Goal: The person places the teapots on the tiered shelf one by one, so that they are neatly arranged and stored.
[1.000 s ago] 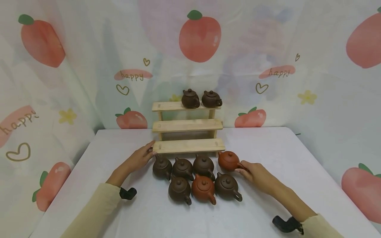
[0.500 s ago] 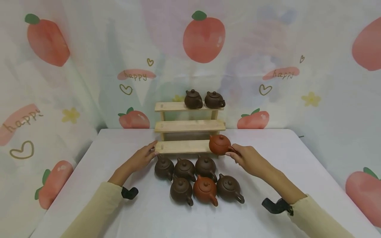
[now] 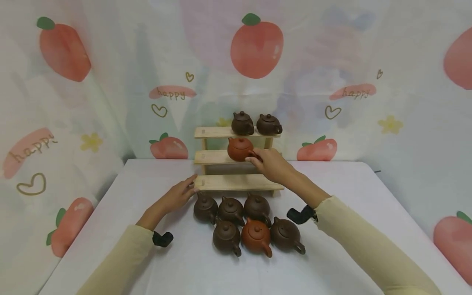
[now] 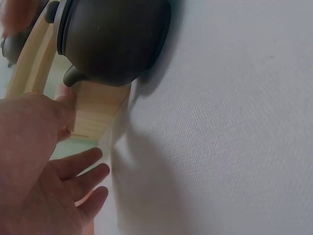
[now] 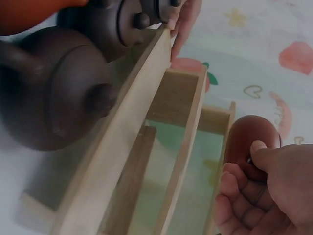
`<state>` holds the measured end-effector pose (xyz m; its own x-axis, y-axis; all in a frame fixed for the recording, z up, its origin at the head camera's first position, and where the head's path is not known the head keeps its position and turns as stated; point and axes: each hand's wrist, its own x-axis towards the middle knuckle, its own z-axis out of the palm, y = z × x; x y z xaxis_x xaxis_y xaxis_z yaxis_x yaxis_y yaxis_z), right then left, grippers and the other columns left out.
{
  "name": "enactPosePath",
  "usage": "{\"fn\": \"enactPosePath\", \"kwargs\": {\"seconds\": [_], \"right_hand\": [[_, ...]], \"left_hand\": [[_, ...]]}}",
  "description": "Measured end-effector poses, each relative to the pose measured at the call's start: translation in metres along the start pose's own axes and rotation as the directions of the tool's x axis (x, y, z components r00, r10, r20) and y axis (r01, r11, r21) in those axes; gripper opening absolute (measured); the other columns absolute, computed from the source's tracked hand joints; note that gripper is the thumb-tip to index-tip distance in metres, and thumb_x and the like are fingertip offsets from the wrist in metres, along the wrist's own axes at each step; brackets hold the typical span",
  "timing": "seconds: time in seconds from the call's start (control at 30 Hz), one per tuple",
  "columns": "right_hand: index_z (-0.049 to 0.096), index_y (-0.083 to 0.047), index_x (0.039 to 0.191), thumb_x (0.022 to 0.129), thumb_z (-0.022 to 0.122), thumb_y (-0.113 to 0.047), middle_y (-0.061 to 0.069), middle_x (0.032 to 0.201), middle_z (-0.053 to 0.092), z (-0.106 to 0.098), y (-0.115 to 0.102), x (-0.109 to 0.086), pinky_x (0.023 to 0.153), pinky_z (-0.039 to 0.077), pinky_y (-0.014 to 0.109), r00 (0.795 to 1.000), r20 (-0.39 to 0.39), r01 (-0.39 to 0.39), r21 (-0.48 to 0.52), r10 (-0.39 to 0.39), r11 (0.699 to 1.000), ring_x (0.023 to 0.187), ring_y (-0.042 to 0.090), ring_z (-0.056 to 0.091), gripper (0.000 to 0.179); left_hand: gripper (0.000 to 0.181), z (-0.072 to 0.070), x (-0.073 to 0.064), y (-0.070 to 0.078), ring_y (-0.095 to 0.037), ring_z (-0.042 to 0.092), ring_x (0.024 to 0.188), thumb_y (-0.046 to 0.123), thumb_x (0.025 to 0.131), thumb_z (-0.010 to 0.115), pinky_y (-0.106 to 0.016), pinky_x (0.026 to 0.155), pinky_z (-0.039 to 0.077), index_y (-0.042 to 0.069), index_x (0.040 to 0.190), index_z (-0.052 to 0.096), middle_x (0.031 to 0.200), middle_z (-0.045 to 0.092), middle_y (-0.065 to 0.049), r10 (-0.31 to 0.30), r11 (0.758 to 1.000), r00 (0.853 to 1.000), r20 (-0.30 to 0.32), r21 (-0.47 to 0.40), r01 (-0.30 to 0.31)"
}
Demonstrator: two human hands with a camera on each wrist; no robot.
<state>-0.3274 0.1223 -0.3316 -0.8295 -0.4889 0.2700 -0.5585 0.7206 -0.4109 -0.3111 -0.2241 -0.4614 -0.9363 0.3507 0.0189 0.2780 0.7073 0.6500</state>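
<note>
My right hand (image 3: pixel 272 164) pinches the handle of a reddish-orange teapot (image 3: pixel 239 150), upright in front of the wooden stand's middle and top tiers. In the right wrist view thumb and fingers close on that teapot (image 5: pixel 248 139); whether its base touches a tier I cannot tell. My left hand (image 3: pixel 180 194) touches the left end of the stand's lowest shelf (image 3: pixel 237 182). Its lower fingers (image 4: pixel 88 182) are extended and apart in the left wrist view. Close beside it stands a dark brown teapot (image 3: pixel 205 208).
Two dark brown teapots (image 3: pixel 242 123) stand on the top tier's right part. Before the stand, several dark teapots (image 3: pixel 226 236) and one reddish-orange teapot (image 3: pixel 256 234) sit close together in two rows on the white table (image 3: pixel 184 266). A fruit-patterned cloth (image 3: pixel 166 49) hangs behind.
My right hand has carried the reddish-orange teapot up and left, from the table right of the stand past the lowest shelf to the middle tier. The left hand has stayed at the shelf end.
</note>
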Motion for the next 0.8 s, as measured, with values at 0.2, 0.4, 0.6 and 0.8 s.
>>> {"fn": "enactPosePath", "kwargs": {"seconds": [0.2, 0.4, 0.6, 0.8], "right_hand": [[0.059, -0.005, 0.091, 0.111, 0.059, -0.027, 0.005, 0.071, 0.05, 0.009, -0.017, 0.042, 0.059, 0.036, 0.031, 1.0, -0.012, 0.019, 0.026, -0.018, 0.999, 0.057, 0.017, 0.043, 0.029], [0.057, -0.004, 0.089, 0.112, 0.057, -0.027, 0.007, 0.073, 0.052, 0.013, -0.025, 0.077, 0.058, 0.037, 0.031, 0.999, -0.034, -0.005, 0.02, 0.006, 1.0, 0.057, 0.017, 0.045, 0.032], [0.055, -0.005, 0.088, 0.112, 0.055, -0.03, 0.007, 0.075, 0.05, 0.016, -0.032, 0.1, 0.061, 0.036, 0.032, 0.994, -0.019, -0.109, 0.006, 0.109, 0.994, 0.061, 0.019, 0.045, 0.034], [0.054, -0.006, 0.091, 0.113, 0.052, -0.033, 0.008, 0.084, 0.052, 0.023, -0.038, 0.121, 0.068, 0.04, 0.034, 0.984, -0.005, -0.178, -0.018, 0.178, 0.984, 0.074, 0.023, 0.051, 0.035]], "left_hand": [[0.066, -0.001, 0.0, -0.002, -0.05, 0.037, 0.151, 0.03, 0.114, 0.051, -0.064, 0.122, 0.03, 0.002, 0.167, 0.024, 0.158, 0.042, -0.036, 0.002, 1.0, 1.0, 0.008, -0.009, -0.002], [0.066, 0.0, 0.003, -0.002, -0.048, 0.035, 0.153, 0.032, 0.114, 0.051, -0.063, 0.122, 0.031, 0.002, 0.167, 0.025, 0.162, 0.037, -0.034, 0.012, 1.0, 1.0, 0.006, 0.007, -0.012], [0.066, 0.001, 0.005, -0.001, -0.048, 0.036, 0.152, 0.032, 0.114, 0.05, -0.062, 0.122, 0.032, 0.003, 0.167, 0.024, 0.16, 0.039, -0.035, 0.008, 1.0, 1.0, 0.015, 0.011, -0.008], [0.065, 0.0, 0.002, -0.002, -0.048, 0.037, 0.151, 0.032, 0.114, 0.049, -0.063, 0.122, 0.032, 0.003, 0.167, 0.024, 0.16, 0.04, -0.035, 0.001, 1.0, 1.0, 0.004, 0.02, -0.001]]}}
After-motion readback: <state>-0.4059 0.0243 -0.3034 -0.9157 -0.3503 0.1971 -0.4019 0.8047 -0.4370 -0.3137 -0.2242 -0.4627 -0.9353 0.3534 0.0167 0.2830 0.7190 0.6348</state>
